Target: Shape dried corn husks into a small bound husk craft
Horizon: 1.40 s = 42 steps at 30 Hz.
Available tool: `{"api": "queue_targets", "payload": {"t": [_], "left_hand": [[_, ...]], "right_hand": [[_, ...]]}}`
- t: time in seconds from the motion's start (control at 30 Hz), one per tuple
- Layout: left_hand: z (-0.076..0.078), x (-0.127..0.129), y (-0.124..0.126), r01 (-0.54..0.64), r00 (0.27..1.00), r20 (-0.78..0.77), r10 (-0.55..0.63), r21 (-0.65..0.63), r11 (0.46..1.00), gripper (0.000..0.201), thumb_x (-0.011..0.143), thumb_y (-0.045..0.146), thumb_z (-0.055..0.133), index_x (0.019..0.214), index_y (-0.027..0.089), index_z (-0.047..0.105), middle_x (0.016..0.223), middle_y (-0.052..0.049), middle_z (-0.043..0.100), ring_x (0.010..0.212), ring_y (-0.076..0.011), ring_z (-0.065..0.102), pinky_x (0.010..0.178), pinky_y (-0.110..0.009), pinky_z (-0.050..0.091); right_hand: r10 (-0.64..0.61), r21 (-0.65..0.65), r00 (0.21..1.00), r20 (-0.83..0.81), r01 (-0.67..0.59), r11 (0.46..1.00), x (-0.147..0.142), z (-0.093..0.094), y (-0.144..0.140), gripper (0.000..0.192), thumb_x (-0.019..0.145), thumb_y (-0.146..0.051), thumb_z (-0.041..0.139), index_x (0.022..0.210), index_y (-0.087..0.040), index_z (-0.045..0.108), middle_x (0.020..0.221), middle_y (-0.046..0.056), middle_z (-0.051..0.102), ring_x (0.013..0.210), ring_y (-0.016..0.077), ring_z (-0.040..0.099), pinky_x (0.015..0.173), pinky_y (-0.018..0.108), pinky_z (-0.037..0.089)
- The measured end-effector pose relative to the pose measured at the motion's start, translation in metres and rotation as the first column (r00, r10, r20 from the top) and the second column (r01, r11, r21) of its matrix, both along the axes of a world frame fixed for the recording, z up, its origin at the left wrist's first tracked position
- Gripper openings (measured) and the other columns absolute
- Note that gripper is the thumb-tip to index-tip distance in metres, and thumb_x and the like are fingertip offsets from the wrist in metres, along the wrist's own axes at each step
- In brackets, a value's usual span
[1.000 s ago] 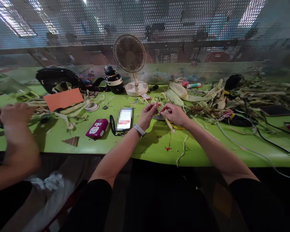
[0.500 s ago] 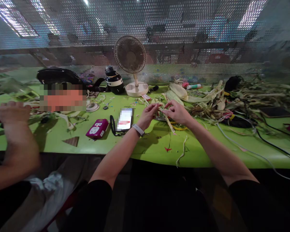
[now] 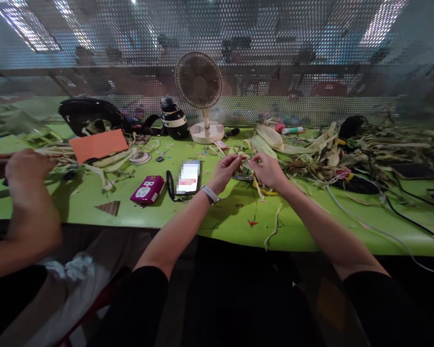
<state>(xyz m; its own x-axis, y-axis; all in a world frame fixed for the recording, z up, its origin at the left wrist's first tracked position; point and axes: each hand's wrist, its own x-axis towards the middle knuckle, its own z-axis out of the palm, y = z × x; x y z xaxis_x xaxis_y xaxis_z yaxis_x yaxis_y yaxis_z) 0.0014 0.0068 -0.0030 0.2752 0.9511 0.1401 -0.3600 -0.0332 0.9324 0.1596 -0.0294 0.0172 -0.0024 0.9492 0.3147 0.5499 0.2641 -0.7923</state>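
Note:
My left hand (image 3: 225, 173), with a pale watch band (image 3: 210, 193) at its wrist, is closed in a pinch on a thin pale husk strip (image 3: 245, 159). Facing it, my right hand (image 3: 267, 170) pinches the same strip from the other side, fingertips almost meeting. Below the hands, another pale strip (image 3: 259, 191) hangs toward the table. Partly hidden under the fingers lies a dark round item (image 3: 241, 177), and a yellow loop (image 3: 270, 193) shows near my right wrist. A loose fibre (image 3: 275, 226) lies closer to the table edge.
Dried husks (image 3: 311, 152) are heaped to the right, beside cables (image 3: 365, 225). A phone (image 3: 188, 177), purple case (image 3: 148, 190), fan (image 3: 199, 81) and bottle (image 3: 174, 119) stand ahead and left. A co-worker's hand (image 3: 28, 166) works at far left near an orange card (image 3: 98, 145).
My fingertips have shifted slightly on the strip, and my right fingers have drawn closer together. The view has turned slightly left. The co-worker's hands moved a little.

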Motion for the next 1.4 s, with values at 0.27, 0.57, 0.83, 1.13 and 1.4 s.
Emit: {"api": "queue_targets", "payload": {"t": [0.27,0.57,0.83,1.13,1.4], "left_hand": [[0.001,-0.001,-0.001,0.016,0.999,0.052,-0.015,-0.028,0.999,0.027,0.064,0.033,0.087,0.075,0.017,0.069,0.072,0.002,0.068,0.056,-0.0047,0.052,0.052,-0.018,0.035],[-0.003,0.002,0.0,-0.046,0.995,0.095,0.044,0.009,0.999,0.027,0.064,0.036,0.087,0.077,0.019,0.072,0.075,0.0,0.071,0.055,-0.0049,0.05,0.049,-0.019,0.033],[0.0,-0.002,0.003,-0.033,0.998,0.05,0.029,0.077,0.997,0.029,0.067,0.038,0.086,0.074,0.017,0.066,0.061,0.003,0.06,0.049,-0.0049,0.047,0.047,-0.02,0.032],[-0.004,-0.005,0.009,0.024,0.999,0.033,-0.029,0.124,0.992,0.03,0.073,0.041,0.081,0.08,0.017,0.066,0.064,0.004,0.06,0.056,-0.0043,0.051,0.054,-0.017,0.037],[-0.001,-0.004,0.006,0.162,0.981,0.091,-0.17,0.09,0.983,0.039,0.069,0.043,0.084,0.078,0.017,0.058,0.06,0.005,0.06,0.051,-0.0037,0.051,0.048,-0.014,0.037]], "right_hand": [[0.117,-0.148,0.967,-0.224,-0.153,0.977,0.003,-0.005,0.004,0.041,0.081,-0.059,0.066,0.079,-0.026,0.043,0.041,-0.008,0.049,0.026,0.0119,0.041,0.032,0.027,0.03],[0.136,-0.236,0.959,-0.25,-0.197,0.952,-0.008,-0.013,0.003,0.032,0.081,-0.049,0.066,0.078,-0.025,0.045,0.041,-0.008,0.048,0.028,0.012,0.041,0.033,0.027,0.034],[0.04,-0.018,0.998,0.054,-0.039,0.999,-0.003,0.003,-0.001,0.025,0.085,-0.043,0.056,0.079,-0.019,0.057,0.061,0.0,0.054,0.06,0.0154,0.05,0.057,0.027,0.036],[0.192,0.082,0.976,0.104,-0.201,0.976,0.008,0.015,-0.003,0.051,0.079,-0.068,0.06,0.072,-0.017,0.063,0.066,0.001,0.056,0.065,0.0148,0.049,0.064,0.029,0.039],[0.176,0.067,0.983,-0.045,-0.173,0.983,0.007,0.007,0.003,0.041,0.086,-0.062,0.056,0.081,-0.022,0.053,0.074,0.004,0.061,0.062,0.018,0.061,0.059,0.031,0.047]]}}
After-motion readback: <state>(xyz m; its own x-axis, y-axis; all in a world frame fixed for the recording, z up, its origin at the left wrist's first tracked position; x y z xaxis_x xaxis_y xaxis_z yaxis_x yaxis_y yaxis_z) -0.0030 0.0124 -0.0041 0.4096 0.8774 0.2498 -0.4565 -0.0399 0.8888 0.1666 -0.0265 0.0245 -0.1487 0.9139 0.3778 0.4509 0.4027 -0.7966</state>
